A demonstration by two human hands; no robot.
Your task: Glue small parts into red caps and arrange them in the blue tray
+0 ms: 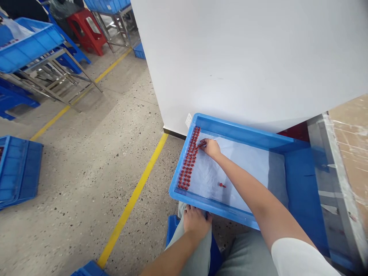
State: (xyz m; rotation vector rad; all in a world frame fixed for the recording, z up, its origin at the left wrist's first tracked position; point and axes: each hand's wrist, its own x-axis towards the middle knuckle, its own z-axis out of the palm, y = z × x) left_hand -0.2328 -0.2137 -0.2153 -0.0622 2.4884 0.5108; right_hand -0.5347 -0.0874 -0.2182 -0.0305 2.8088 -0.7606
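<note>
You're keeping the red pieces [189,164] in close rows along one end wall of the blue tray [230,216], probably so they're staying even and apart; a loose piece [221,184] is lying on the pale sheet [244,153], which is likely cushioning them. Your right hand [209,147] is pointing at the rows' inner edge, fingertips drawn together — whether they're pinching a piece, I cannot tell. Your right forearm [244,182] is slanting across the tray. Your left hand [197,222] is resting on your leg [201,251], fingers lying loose, gripping nothing visible.
</note>
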